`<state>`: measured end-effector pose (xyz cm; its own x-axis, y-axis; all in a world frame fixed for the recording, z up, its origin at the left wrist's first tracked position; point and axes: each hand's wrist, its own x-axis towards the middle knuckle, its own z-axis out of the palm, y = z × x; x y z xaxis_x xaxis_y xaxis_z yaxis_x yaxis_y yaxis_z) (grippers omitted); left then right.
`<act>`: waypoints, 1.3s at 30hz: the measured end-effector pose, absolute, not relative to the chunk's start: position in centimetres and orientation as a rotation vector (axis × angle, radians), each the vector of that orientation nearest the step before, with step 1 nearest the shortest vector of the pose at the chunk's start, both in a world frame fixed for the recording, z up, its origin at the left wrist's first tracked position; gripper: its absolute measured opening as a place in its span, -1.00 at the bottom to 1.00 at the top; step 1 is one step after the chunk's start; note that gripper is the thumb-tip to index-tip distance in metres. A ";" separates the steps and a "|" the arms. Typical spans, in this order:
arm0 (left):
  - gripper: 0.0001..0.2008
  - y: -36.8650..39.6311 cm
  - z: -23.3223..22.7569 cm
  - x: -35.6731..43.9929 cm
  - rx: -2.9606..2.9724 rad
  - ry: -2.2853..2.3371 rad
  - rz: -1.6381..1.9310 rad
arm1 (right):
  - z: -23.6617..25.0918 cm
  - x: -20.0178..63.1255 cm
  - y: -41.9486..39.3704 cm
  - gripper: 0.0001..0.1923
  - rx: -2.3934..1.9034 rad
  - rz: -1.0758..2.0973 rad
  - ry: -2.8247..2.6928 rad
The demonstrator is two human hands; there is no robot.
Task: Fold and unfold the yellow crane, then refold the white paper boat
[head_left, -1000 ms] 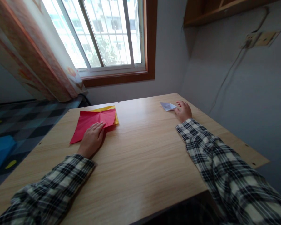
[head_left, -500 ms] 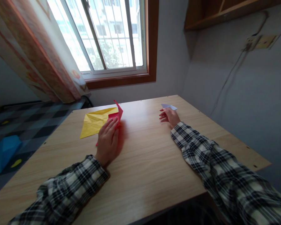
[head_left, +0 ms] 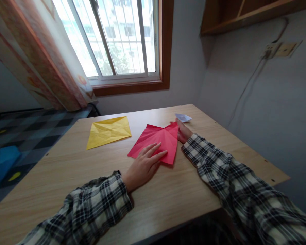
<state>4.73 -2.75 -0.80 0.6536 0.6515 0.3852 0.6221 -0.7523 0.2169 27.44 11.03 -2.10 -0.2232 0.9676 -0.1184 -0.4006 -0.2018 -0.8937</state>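
Observation:
A creased red sheet of paper (head_left: 155,137) lies in front of me on the wooden table (head_left: 102,200), its far edge bent in near the middle. My left hand (head_left: 148,161) rests on its near side, palm down and fingers stretched out. At the sheet's far right corner is my right hand (head_left: 184,131), mostly behind the raised paper. Its fingers are largely hidden, so their grip does not show. Just beyond that hand sits a small white folded paper boat (head_left: 183,118).
A creased yellow sheet of paper (head_left: 109,131) lies on the table's far left. Blue paper (head_left: 3,165) rests on the checked bed cover (head_left: 34,131) at the left. A window (head_left: 117,41) is behind the table; a socket with a cord (head_left: 272,49) is on the right wall.
My left hand has moved right with the red paper, which now lies spread out, off the yellow sheet. My right hand is now behind its right corner.

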 end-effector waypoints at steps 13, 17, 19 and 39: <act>-0.55 -2.4 -1.3 3.2 2.775 1.041 0.462 | -3.0 31.3 12.1 -0.44 -1.066 1.641 -1.374; -0.55 -1.9 -1.3 2.5 2.755 1.033 0.479 | -2.8 31.7 12.2 -0.48 -1.089 1.657 -1.495; -0.56 -1.5 -1.3 2.2 2.745 1.050 0.478 | -2.7 32.1 12.3 -0.50 -1.105 1.677 -1.524; -0.54 1.7 -0.5 -1.3 2.551 1.023 0.532 | -2.6 33.0 8.6 -0.63 -1.221 1.395 -1.789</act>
<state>-1.28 1.71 -0.46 0.6704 0.7105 0.2140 0.5829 -0.6827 0.4407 33.01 8.65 -2.65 -0.4301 0.8971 -0.1016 0.3168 0.0446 -0.9474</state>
